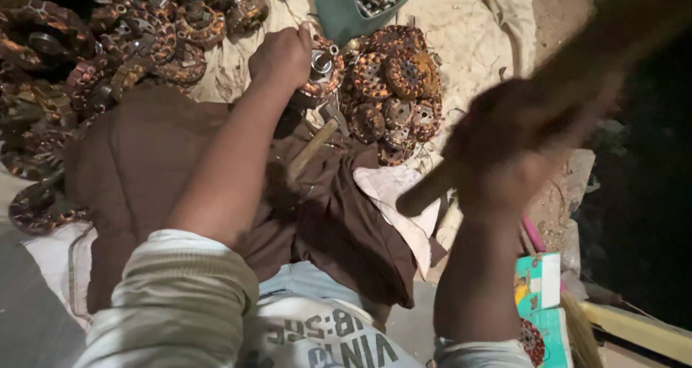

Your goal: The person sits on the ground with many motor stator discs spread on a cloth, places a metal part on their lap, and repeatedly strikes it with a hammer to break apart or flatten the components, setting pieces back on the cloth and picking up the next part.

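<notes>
My left hand (282, 54) is closed around a round copper-wound motor stator (322, 71) with a metal hub, holding it against the ground beyond my knee. My right hand (508, 148) is raised and blurred, gripping a wooden handle (425, 193) that runs up toward the top right. A second wooden-handled tool (312, 149) lies on the brown cloth (144, 159) across my lap, just below the stator.
A pile of similar copper-wound stators (395, 94) sits right of my left hand, and many more (94, 43) fill the upper left. A green tray (346, 7) with metal parts is at the top. A white rag (393, 195) and colourful boxes (539, 289) lie at right.
</notes>
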{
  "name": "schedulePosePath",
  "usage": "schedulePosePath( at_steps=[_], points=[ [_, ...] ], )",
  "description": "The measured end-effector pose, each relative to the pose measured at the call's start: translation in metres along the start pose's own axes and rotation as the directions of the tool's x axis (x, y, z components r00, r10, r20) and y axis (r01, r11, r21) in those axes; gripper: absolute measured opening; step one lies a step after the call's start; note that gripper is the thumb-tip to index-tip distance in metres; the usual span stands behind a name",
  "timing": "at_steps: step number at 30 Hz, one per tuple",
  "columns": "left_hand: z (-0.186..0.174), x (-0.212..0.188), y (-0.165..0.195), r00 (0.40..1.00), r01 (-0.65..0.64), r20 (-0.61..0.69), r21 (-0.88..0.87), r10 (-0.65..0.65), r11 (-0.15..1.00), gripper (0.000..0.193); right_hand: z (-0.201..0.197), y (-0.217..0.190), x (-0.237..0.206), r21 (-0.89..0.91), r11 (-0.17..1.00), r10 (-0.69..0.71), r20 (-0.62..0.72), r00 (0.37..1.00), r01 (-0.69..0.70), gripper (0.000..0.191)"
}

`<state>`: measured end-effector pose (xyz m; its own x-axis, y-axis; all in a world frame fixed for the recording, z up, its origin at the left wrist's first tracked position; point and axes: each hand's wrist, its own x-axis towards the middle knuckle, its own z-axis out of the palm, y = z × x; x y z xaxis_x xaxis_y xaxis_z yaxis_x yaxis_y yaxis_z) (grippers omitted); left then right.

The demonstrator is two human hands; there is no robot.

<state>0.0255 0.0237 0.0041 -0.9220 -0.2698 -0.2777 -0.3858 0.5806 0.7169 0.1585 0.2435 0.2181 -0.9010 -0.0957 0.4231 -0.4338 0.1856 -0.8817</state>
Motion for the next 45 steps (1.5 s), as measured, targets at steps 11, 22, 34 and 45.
schedulePosePath(
  at_steps=[11, 22, 34, 45],
  points=[
    [0.005, 0.007, -0.014, 0.999, -0.023, 0.035, -0.033, 0.024, 0.999, 0.055, 0.027, 0.017, -0.066, -0.108, 0.557, 0.822, 0.216, 0.527, -0.824, 0.054],
    [0.0, 0.007, -0.006, 1.0, 0.002, -0.012, -0.009, -0.002, 1.0, 0.058, 0.034, 0.005, -0.013, -0.104, 0.965, 0.236, -0.066, 0.97, -0.242, 0.075],
    [0.01, 0.01, -0.014, 1.0, 0.014, -0.015, -0.001, -0.014, 1.0, 0.061, 0.01, -0.036, -0.005, -0.003, 0.888, 0.455, 0.152, 0.877, -0.46, 0.061],
    [0.005, 0.009, -0.006, 1.0, 0.024, 0.011, 0.065, -0.025, 0.998, 0.06, 0.035, 0.07, -0.024, -0.446, 0.885, 0.338, 0.413, 0.846, -0.135, 0.064]
  ],
)
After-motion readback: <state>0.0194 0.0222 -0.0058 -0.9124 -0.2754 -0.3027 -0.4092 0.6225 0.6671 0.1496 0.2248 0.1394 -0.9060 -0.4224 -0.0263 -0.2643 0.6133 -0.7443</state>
